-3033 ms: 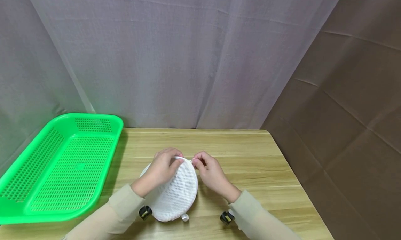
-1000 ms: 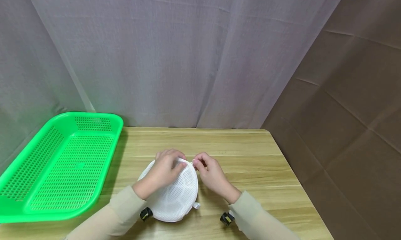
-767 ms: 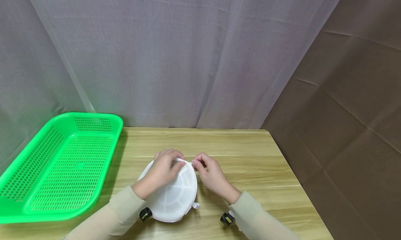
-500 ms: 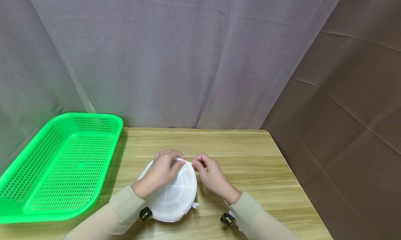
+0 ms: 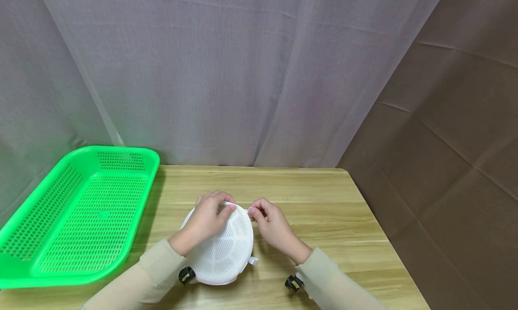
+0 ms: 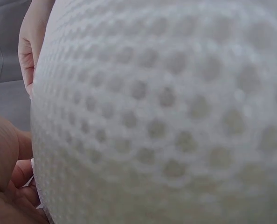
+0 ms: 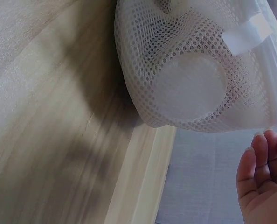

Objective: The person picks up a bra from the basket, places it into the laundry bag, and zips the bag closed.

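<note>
A round white mesh laundry bag [image 5: 226, 251] stands on the wooden table between my hands, its flat top facing up. My left hand [image 5: 208, 218] grips its far rim, thumb on the mesh and fingers over the edge. At the rim's far right, my right hand [image 5: 273, 222] pinches a small white zipper pull with thumb and forefinger. In the right wrist view, a white fabric tag [image 7: 246, 35] sticks out near the zipper, and a pale round shape [image 7: 190, 86] shows on the bag's mesh side. The mesh fills most of the left wrist view, beside my left hand [image 6: 5, 168].
A large green plastic basket [image 5: 155, 175] with slotted sides stands on the left of the table [image 5: 323, 211]. A grey curtain [image 5: 202, 76] hangs along the back, and brown cloth [image 5: 457, 143] closes off the right side.
Over three seconds the bag has turned, its tag going from the near edge to the right side. Just now my left hand and the bag have shifted slightly left; my right hand stays nearly still.
</note>
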The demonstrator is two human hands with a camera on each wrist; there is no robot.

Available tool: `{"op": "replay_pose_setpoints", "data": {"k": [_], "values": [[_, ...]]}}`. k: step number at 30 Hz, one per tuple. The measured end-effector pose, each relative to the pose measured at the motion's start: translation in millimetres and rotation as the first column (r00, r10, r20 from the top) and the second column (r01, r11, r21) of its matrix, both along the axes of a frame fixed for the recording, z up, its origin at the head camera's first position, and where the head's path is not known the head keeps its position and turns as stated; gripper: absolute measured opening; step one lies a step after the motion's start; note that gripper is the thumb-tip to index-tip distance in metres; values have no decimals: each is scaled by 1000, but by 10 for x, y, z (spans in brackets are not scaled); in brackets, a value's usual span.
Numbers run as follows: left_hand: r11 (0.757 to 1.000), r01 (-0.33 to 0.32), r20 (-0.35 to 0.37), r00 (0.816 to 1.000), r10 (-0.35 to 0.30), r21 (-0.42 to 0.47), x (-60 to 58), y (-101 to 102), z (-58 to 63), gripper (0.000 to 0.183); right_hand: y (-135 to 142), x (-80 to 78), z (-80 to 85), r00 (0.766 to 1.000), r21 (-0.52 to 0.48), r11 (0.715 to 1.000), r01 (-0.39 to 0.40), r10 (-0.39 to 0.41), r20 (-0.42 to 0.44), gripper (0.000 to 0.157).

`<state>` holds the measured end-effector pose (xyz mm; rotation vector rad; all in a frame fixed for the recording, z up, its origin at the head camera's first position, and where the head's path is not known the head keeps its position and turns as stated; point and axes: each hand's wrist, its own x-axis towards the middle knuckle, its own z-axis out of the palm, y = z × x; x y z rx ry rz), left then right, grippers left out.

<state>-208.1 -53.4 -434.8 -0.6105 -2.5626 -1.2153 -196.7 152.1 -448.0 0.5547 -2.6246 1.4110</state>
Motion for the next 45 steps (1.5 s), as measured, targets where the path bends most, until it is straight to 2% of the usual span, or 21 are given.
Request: {"op": "replay_pose_setpoints", "data": {"k": [7, 12, 22, 26, 31, 34, 38, 45], "values": [[998, -65, 9, 998, 65, 22, -23, -48, -34, 4, 5, 1, -35, 1000, -19, 1000, -3, 3, 1, 7], [996, -70, 12, 997, 70, 49, -33, -73, -37, 4, 4, 4, -38, 1000, -22, 1000, -6, 6, 4, 7], [988, -109, 93, 991, 99, 105, -21, -110, -40, 5, -1, 23, -40, 1000, 0, 1000, 16, -16, 7, 8], [994, -81, 65, 995, 76, 79, -11, -105, -42, 10, -8, 12, -33, 1000, -1, 1000, 20, -20, -6, 9], [999, 36, -9, 999, -37, -35, 27, -53, -33, 26, -18, 4, -22, 1000, -7, 1000, 27, -27, -9, 8], [994, 80, -29, 996, -82, -80, 52, -11, -28, 26, -26, 2, -11, 1000, -12, 1000, 29, -29, -7, 8], [994, 80, -36, 996, -83, -76, 60, 16, -38, 18, -41, 4, 2, 1000, -15, 1000, 27, -27, -3, 7], [998, 38, -31, 999, -39, -42, 38, 22, -56, 10, -44, 8, -11, 1000, -7, 1000, 18, -18, -6, 8]]}}
